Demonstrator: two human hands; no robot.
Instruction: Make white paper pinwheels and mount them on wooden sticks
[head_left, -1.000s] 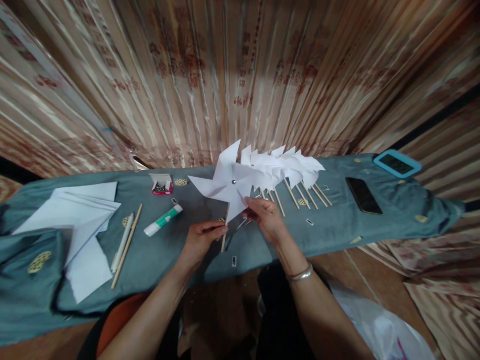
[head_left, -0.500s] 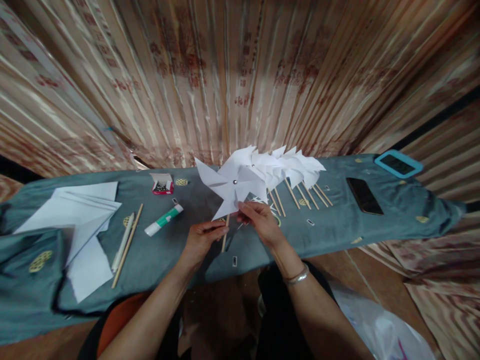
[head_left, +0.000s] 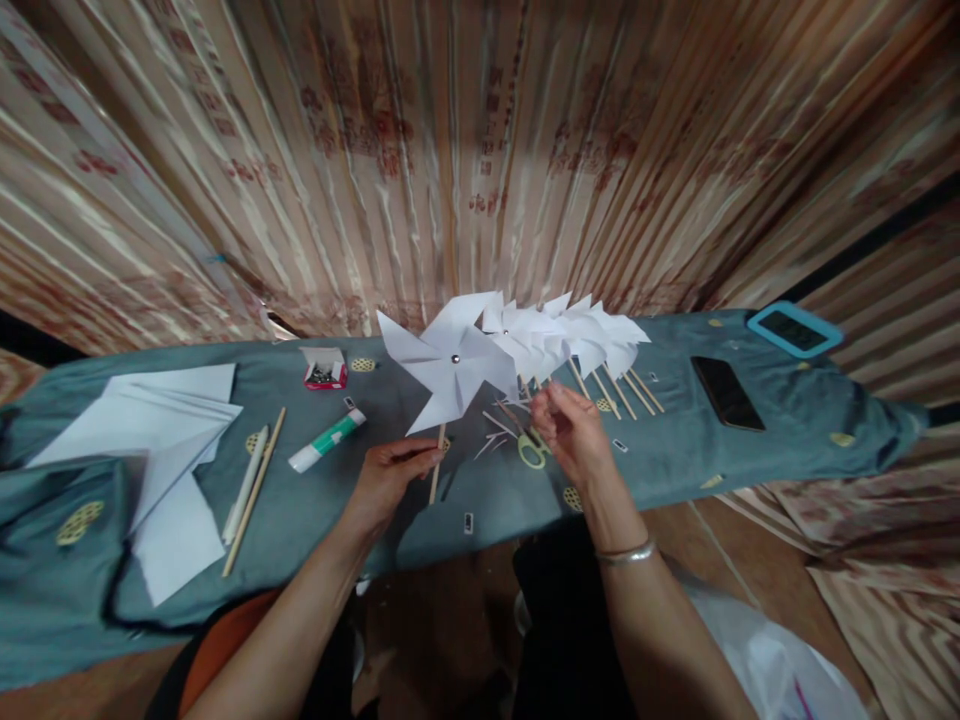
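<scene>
My left hand (head_left: pixel 401 468) pinches the thin wooden stick (head_left: pixel 435 482) of a white paper pinwheel (head_left: pixel 456 385), held upright above the cloth-covered table. A round silver pin head (head_left: pixel 455 358) shows at the pinwheel's centre. My right hand (head_left: pixel 574 430) is off this pinwheel, to its right, with fingers curled in and nothing visible in them. It hovers in front of a row of finished white pinwheels (head_left: pixel 592 335) on sticks. Just left of its fingers lie scissors with yellow-green handles (head_left: pixel 532 453), partly covered, and thin paper scraps (head_left: pixel 491 440).
On the left are white paper sheets (head_left: pixel 176 540), a white pen-like stick (head_left: pixel 246 487) and a loose wooden stick (head_left: pixel 255 490). A green-and-white glue stick (head_left: pixel 328 440) and a small red box of pins (head_left: pixel 325 372) lie nearer. At right are a phone (head_left: pixel 727 393) and a blue-framed device (head_left: pixel 795 330).
My right hand has let go of the pinwheel and moved right, uncovering the scissors and scraps. My left hand, still gripping the stick, has shifted slightly left with the pinwheel.
</scene>
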